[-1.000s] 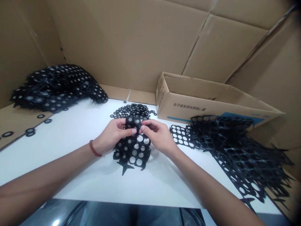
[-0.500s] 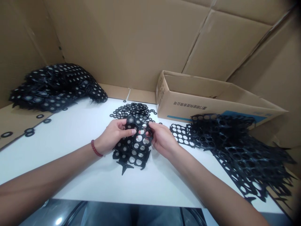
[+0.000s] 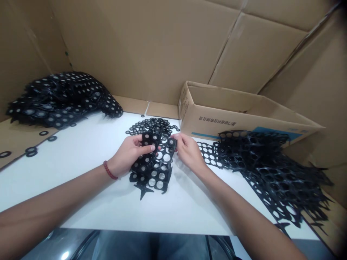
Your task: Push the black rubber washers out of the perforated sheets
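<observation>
**Black punched sheet held in both hands**

Cardboard walls (image 3: 151, 47) enclose the white counter (image 3: 89, 155). An open carton (image 3: 217, 121) stands at the back right, with a spread of emptied black sheets (image 3: 271, 166) in front of it. A heap of unpunched sheets (image 3: 59, 99) lies far left. At the centre, the left hand (image 3: 127, 155) and right hand (image 3: 189, 151) both grip one black sheet (image 3: 153, 169), its near end touching the counter. Loose black rings (image 3: 151, 126) lie just behind it.

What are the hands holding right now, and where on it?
Both hands, left hand and right hand, grip one black perforated sheet at its far upper edge.
</observation>
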Demonstrator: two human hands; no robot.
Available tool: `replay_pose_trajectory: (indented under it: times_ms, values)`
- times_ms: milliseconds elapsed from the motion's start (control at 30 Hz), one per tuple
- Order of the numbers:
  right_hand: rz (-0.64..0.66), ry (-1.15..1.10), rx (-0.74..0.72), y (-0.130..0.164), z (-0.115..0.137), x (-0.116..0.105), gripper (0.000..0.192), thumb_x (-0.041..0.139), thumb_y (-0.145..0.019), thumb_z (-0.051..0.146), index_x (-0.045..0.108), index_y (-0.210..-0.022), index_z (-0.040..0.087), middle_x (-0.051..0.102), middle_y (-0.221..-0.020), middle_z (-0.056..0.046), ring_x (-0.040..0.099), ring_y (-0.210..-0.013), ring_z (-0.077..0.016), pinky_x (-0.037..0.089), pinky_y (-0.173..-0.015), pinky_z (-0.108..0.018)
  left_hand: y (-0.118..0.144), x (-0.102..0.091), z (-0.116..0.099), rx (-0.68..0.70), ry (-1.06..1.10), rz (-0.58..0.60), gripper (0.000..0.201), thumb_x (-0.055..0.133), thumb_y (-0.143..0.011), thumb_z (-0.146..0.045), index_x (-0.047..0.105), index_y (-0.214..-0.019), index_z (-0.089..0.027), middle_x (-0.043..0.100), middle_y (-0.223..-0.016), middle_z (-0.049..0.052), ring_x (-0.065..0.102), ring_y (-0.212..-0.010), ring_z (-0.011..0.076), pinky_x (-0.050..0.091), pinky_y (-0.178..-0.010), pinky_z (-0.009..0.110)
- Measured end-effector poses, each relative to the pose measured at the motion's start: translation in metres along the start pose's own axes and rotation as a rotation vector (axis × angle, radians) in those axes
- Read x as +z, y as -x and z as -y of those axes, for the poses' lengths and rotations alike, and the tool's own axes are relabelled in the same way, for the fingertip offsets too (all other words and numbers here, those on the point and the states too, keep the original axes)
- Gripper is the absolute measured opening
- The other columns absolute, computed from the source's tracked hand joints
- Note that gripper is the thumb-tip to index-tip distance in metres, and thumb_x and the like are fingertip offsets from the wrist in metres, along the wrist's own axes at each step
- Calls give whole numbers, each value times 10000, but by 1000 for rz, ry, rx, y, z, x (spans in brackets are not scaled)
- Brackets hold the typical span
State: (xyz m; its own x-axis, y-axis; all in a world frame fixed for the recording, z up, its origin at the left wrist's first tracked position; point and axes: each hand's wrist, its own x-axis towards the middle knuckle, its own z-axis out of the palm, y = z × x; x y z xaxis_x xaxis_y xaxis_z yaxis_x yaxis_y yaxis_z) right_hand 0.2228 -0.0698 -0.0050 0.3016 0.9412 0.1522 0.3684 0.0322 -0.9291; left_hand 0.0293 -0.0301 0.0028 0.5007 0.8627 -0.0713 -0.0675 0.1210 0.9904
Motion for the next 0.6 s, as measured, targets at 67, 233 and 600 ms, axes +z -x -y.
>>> replay_pose_trajectory:
  times_ms: [67, 233, 600]
  values:
    - [46, 42, -70, 5, 7, 2, 311, 425, -866, 442, 649, -873, 226, 657, -856, -10, 593, -768, -171, 441, -667, -278, 0, 1, 0, 0, 3, -9, 233, 749, -674, -262, 652, -844, -136, 708, -812, 44, 655, -731, 175, 507, -697, 301]
    - [133, -177, -31, 14, 22, 4, 374, 384, -876, 482, 595, -1012, 206, 626, -816, -24, 610, -694, -163, 467, -623, -290, -1, 2, -1, -11, -11, -11, 231, 727, -688, -256, 651, -871, -140, 709, -826, 43, 655, -744, 185, 502, -700, 310]
    - [29, 265, -165, 12, 11, 2, 217, 508, -777, 276, 709, -845, 228, 697, -853, -24, 587, -728, -180, 420, -685, -302, 2, 5, -1, 67, -140, 18, 218, 731, -686, -276, 667, -849, -146, 701, -812, 25, 630, -751, 171, 494, -699, 279]
